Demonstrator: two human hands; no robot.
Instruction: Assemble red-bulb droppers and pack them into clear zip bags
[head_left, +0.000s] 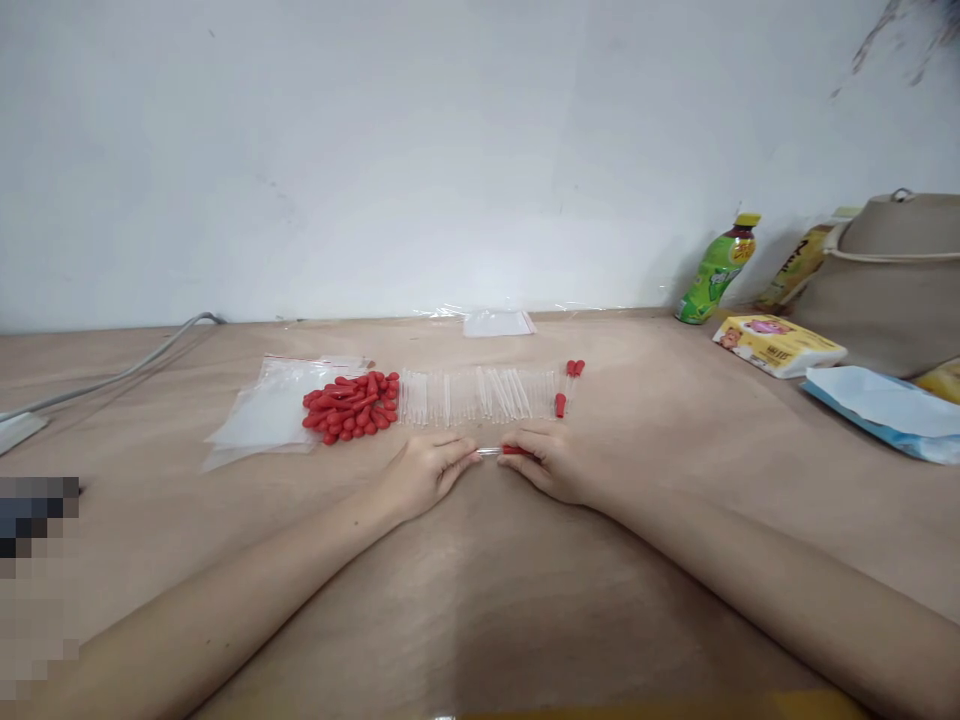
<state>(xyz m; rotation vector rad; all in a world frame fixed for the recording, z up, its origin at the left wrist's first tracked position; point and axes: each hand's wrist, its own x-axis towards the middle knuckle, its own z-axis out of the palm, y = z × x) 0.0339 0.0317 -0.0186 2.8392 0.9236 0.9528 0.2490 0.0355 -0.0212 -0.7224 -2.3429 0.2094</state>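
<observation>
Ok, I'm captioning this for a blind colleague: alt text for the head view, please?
A left hand and right hand hold a thin clear tube between them, the right pinching a red bulb at its end. Beyond them on the brown table lie a pile of red bulbs and a row of clear tubes.

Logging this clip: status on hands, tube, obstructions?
Left hand pinching clear tube. Right hand on red bulb, opposite end. Tube row just beyond, not in the way.
</observation>
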